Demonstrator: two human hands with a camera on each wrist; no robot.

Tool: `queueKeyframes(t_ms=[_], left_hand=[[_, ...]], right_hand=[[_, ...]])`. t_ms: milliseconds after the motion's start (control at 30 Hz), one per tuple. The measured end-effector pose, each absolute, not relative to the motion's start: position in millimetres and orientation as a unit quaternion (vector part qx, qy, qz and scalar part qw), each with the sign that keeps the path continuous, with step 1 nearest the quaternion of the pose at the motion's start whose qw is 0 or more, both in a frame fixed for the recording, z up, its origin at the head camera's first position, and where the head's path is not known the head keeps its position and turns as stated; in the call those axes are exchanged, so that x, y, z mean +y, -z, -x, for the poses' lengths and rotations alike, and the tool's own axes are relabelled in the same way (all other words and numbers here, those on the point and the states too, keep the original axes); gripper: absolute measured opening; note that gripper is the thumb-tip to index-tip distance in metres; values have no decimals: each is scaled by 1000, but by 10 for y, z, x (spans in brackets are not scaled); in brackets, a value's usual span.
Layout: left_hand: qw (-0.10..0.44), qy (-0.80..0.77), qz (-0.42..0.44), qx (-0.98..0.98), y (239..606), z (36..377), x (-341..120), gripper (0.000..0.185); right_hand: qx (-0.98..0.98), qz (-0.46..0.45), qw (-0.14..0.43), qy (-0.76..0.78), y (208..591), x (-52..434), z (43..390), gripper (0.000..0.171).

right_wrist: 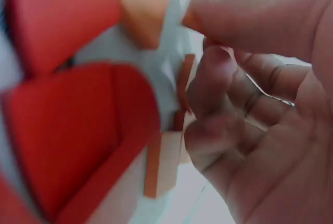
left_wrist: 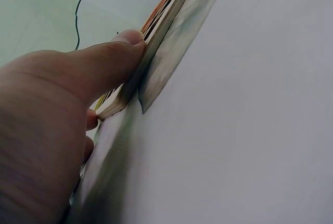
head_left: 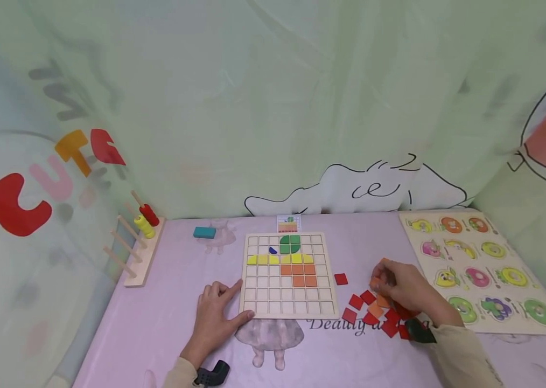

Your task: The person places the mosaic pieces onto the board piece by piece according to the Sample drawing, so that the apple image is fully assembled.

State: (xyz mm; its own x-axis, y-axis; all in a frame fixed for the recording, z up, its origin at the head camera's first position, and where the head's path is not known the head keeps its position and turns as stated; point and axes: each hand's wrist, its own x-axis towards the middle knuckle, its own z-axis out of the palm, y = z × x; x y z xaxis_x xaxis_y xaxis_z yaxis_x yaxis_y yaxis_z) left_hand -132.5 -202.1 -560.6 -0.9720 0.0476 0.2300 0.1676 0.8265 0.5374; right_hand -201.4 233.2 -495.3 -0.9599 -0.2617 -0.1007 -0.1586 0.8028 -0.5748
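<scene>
Pinching what looks like an orange tile (right_wrist: 191, 21), your right hand (head_left: 406, 285) is near red tiles (head_left: 390, 328); your left hand (head_left: 215, 318), thumb spread wide, touches the board (head_left: 286, 295).

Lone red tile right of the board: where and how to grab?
I'd pinch the red tile by its near and far edges, from above and the right: it lies flat, apart from the pile, with the board close on its left.

Right wrist view: red tiles (right_wrist: 62, 130) blurred, cut off at frame edge. Left wrist view: grid board (left_wrist: 169, 13) runs out past top edge. Head view: lettering (head_left: 319, 324) on bench (head_left: 341, 355) partly hidden under tiles; picture card (head_left: 288, 224) too small for fine detail.
</scene>
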Motion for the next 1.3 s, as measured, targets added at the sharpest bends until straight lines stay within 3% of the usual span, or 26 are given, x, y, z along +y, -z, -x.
queueKeyframes(t_ms=[333,500,867,1300], left_hand=[[95,287,54,-952,5630,1333,-2033,76],[90,285,51,-953,5640,1340,-2049,77],[94,288,56,-951,5622,1350,-2043,77],[101,286,60,-951,5615,1348,-2044,75]], right_hand=[[908,61,21,414,5010,1802,2119,32],[890,94,7,446,5083,1386,2179,34],[863,217,63,452,5168,875,2211,30],[908,191,55,368,5169,689,2194,27]])
